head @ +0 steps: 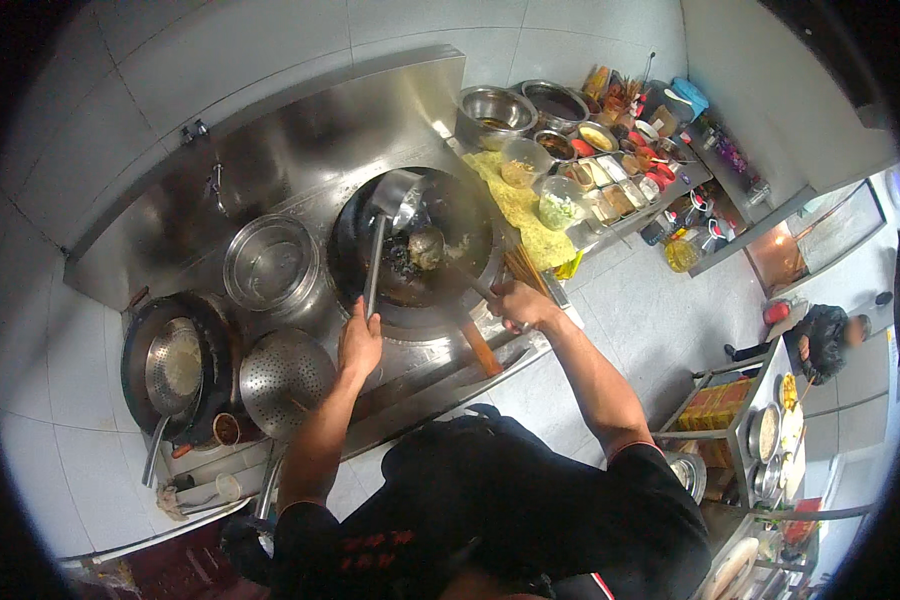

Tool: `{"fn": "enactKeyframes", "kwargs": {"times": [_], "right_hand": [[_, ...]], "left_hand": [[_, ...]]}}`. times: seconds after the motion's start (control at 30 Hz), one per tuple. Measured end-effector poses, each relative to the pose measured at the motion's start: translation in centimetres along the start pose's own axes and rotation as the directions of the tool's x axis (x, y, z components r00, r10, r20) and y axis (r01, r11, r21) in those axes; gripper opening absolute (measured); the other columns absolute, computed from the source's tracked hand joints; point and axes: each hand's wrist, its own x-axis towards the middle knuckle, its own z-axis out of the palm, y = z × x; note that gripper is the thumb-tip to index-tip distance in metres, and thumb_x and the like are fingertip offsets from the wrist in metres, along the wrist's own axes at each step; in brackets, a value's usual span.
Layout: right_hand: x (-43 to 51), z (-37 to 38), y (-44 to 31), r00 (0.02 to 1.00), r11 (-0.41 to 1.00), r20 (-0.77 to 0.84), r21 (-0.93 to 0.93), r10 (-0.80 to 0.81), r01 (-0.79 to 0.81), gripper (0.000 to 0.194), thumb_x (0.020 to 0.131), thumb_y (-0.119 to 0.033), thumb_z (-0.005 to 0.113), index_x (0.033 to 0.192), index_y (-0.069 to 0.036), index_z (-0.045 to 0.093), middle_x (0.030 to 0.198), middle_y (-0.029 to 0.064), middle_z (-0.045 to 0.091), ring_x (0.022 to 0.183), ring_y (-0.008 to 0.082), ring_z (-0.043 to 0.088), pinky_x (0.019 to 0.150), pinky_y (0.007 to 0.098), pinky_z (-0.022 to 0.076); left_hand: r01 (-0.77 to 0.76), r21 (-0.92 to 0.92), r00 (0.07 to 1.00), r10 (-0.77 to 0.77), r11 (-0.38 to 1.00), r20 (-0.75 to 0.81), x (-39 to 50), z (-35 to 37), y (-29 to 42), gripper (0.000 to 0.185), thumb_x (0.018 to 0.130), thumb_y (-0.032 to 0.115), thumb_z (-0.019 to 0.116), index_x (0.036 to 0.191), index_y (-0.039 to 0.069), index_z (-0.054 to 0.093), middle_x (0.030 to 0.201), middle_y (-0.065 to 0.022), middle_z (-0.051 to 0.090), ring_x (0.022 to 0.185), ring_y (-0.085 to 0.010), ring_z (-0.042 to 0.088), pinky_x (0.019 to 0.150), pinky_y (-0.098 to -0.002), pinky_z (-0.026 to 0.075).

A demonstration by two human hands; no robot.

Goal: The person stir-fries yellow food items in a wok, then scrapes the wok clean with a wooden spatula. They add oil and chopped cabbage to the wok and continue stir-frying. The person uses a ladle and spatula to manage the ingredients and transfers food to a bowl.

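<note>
A dark wok (457,202) with a wooden handle sits on the steel stove, hazy with steam. My left hand (360,341) grips the long handle of a metal ladle (399,193), whose bowl is over the wok's back left part. In my right hand (523,306) is the handle of a second utensil, seemingly a ladle (426,247); its rounded head, with food on it, is near the wok's middle. Dark food (400,259) lies beside that head. Left of the wok stands a round steel pot (271,262) with clear liquid.
A perforated strainer (285,382) and a second wok (139,375) holding another strainer (174,360) are at left. Steel bowls (496,112), seasoning trays (611,169) and a tub of chopped greens (561,202) line the right counter. A person (825,341) is by a table at far right.
</note>
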Motion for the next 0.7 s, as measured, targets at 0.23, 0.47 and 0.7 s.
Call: {"fn": "enactKeyframes", "kwargs": {"times": [0.23, 0.47, 0.7], "right_hand": [[-0.2, 1.4, 2.6, 0.904, 0.554, -0.262, -0.832, -0.337, -0.034, 0.070, 0.089, -0.006, 0.061, 0.156, -0.029, 0.062, 0.117, 0.0248, 0.073, 0.099, 0.0401, 0.077, 0.090, 0.0537, 0.0612], [-2.9, 6.0, 1.8, 0.878, 0.731, -0.305, -0.679, -0.369, 0.071, 0.080, 0.088, 0.004, 0.066, 0.161, -0.026, 0.058, 0.123, 0.0180, 0.070, 0.104, 0.0396, 0.074, 0.091, 0.0437, 0.0620], [1.7, 26.1, 4.7, 0.972, 0.964, -0.011, -0.131, -0.233, 0.230, 0.041, 0.102, -0.012, 0.070, 0.143, -0.014, 0.071, 0.119, 0.0173, 0.080, 0.109, 0.0283, 0.077, 0.097, 0.0445, 0.0595]], "left_hand": [[-0.060, -0.047, 0.995, 0.056, 0.997, -0.082, -3.4, -2.6, -2.0, 0.059, 0.111, 0.028, 0.060, 0.164, 0.007, 0.046, 0.132, -0.0313, 0.071, 0.122, -0.0509, 0.068, 0.101, -0.0558, 0.054], [0.273, -0.171, 0.821, -0.322, 0.947, -0.472, -7.4, -8.8, -12.2, 0.065, 0.112, 0.021, 0.060, 0.169, 0.002, 0.034, 0.133, -0.0263, 0.073, 0.111, -0.0406, 0.075, 0.094, -0.0511, 0.057], [0.316, 0.022, 0.695, -0.216, 0.949, -0.685, 7.0, -11.1, -26.7, 0.077, 0.099, 0.012, 0.062, 0.166, -0.010, 0.030, 0.161, -0.0382, 0.044, 0.147, -0.0487, 0.050, 0.124, -0.0503, 0.041]]}}
